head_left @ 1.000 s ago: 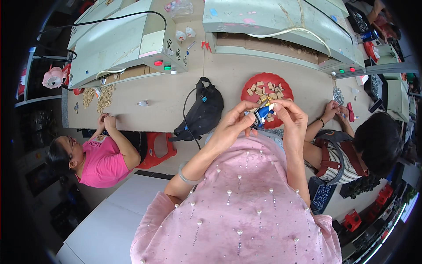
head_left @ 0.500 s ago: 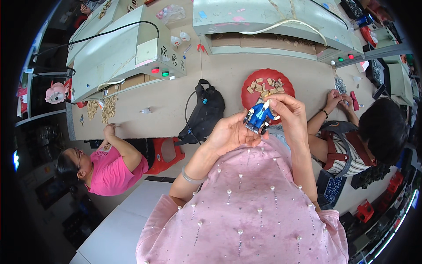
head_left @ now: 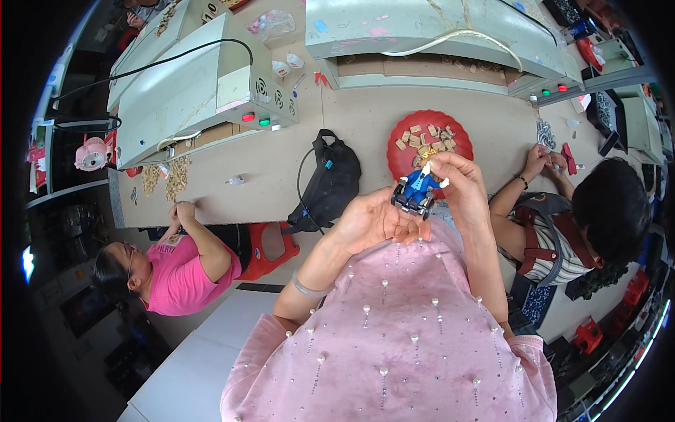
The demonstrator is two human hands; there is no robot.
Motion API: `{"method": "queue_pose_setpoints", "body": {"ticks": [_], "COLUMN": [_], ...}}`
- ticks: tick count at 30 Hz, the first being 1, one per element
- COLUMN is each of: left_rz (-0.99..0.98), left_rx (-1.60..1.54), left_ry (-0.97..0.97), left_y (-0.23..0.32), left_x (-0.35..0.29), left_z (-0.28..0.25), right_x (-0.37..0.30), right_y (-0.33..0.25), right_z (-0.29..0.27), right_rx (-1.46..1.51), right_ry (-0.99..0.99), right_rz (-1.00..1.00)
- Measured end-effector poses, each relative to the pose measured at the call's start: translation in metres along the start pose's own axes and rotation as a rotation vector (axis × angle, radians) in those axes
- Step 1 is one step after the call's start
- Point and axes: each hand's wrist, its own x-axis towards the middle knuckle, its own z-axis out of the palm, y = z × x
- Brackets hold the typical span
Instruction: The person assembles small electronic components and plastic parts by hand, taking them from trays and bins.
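In front of my chest is a small toy figure [head_left: 420, 184] in a blue suit with white hands, seated on a black wheeled base [head_left: 413, 202]. My left hand [head_left: 369, 224] has it from the left and below, palm up, the fingers curled at the base. From the right, my right hand [head_left: 458, 184] pinches the top of the figure between thumb and fingertips, hiding much of its head. Just beyond both hands a red scalloped dish [head_left: 399, 163] rests on the table, with several small tan pieces [head_left: 415, 137] in it.
A black bag [head_left: 329, 179] lies on the table to my left. Large pale machine housings [head_left: 422, 35] stand along the far side. A person in pink [head_left: 190, 271] sits at left; another in a striped top [head_left: 555, 232] works close at right.
The toy figure has been tipped more upright, and its black base now faces me more. My right hand has shifted slightly down; my left hand stays nearly in place.
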Motion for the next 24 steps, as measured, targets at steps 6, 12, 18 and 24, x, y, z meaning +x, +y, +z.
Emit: {"method": "queue_pose_setpoints", "body": {"ticks": [6, 12, 18, 24], "left_rz": [0.014, 0.006, 0.013, 0.011], "left_rx": [0.031, 0.031, 0.05, 0.067], "left_ry": [-0.028, -0.004, -0.022, 0.0], "left_y": [-0.003, -0.003, -0.002, -0.005], "left_x": [0.0, 0.0, 0.001, 0.0], "left_z": [0.0, 0.003, 0.001, -0.002], "right_x": [0.003, 0.003, 0.001, 0.0], "right_y": [0.006, 0.01, 0.008, 0.005], "right_z": [-0.005, -0.006, -0.003, -0.003], "right_rx": [0.092, 0.173, 0.177, 0.143], "right_ry": [-0.006, 0.043, 0.069, 0.014], "right_rz": [0.113, 0.24, 0.233, 0.172]}}
